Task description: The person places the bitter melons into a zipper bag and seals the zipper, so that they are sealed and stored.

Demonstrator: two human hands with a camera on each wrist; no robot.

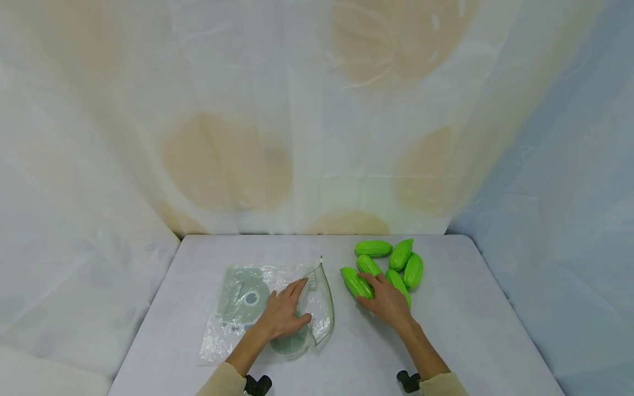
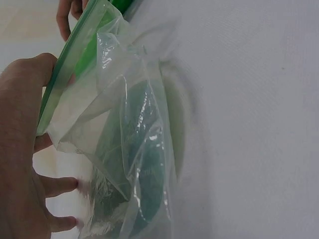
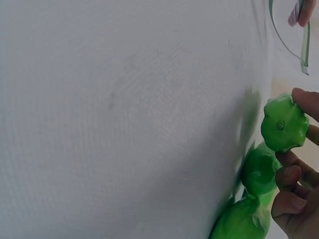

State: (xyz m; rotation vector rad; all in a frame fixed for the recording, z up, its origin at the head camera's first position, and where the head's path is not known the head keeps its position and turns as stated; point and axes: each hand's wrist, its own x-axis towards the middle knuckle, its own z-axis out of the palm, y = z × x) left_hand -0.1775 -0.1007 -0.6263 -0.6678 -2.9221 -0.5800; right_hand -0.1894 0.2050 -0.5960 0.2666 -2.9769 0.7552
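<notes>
A clear plastic zip bag with a green rim and pale green printed patches lies on the table, its mouth standing up and apart on the right. My left hand rests over the bag's mouth, fingers straight and thumb spread; in the left wrist view thumb and index finger reach past the rim, which hides their tips. To the right, my right hand grips a bright green ridged gourd between thumb and fingers. The right wrist view shows this gourd's knobbed end above the other gourds.
Several more green gourds lie close together beyond and beside the right hand. The white-covered table has hanging sheets with tan circles behind it and plain sheets at both sides. Dark wrist devices sit at both wrists.
</notes>
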